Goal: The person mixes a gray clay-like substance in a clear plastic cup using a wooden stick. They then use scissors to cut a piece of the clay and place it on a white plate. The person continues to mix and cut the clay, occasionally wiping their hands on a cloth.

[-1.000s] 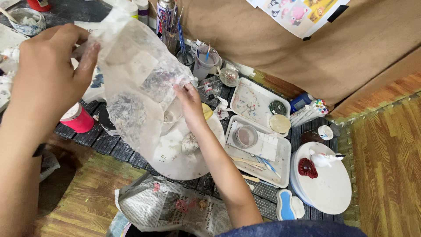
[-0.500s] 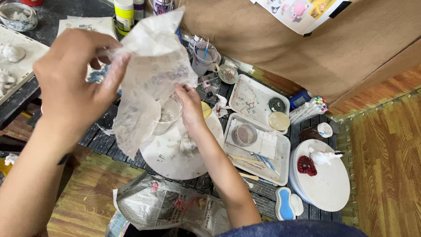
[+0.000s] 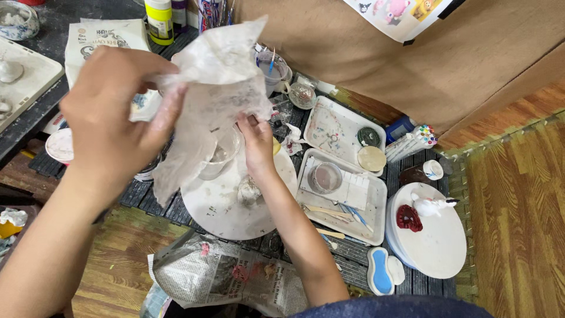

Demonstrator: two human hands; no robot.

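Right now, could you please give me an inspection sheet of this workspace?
Surface: dark slatted mat on wood floor, crowded.
Job's things: crumpled translucent plastic sheet over round white board.
Clutter: two white trays, newspaper, markers, second round board with a red piece.
Hands: left hand grips the sheet; right hand fingers pinch its lower edge.
Cables: nothing seen.
Surroundings: brown cardboard behind.

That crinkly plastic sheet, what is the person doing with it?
The person's left hand lifts a crumpled clear plastic sheet above a round white board. The right hand also has hold of the sheet lower down, near a clear cup on the board. A small lump of clay sits there too. Paint trays lie to the right.
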